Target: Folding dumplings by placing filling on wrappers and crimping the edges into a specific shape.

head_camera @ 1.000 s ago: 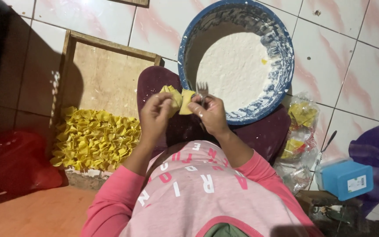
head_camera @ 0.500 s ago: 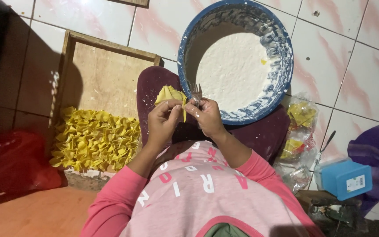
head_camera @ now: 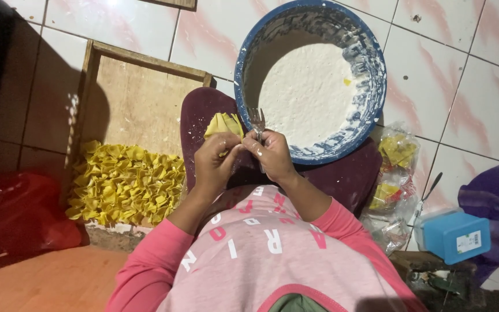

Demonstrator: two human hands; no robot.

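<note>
Fingers of the left hand [head_camera: 218, 164] and right hand [head_camera: 272, 153] pinch the yellow wrapper [head_camera: 223, 124]; pressing its edges evenly beside the fork [head_camera: 257, 120] probably seals best.

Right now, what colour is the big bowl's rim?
Blue, smeared with white, on the bowl; head view.

Yellow folded wrapper [head_camera: 224, 123] pinched upright, metal fork [head_camera: 257, 119] touching beside it

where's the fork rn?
Head view, centre: the fork is in the right hand, tines up, just right of the yellow wrapper that the left hand pinches, at the near rim of the blue bowl.
</note>
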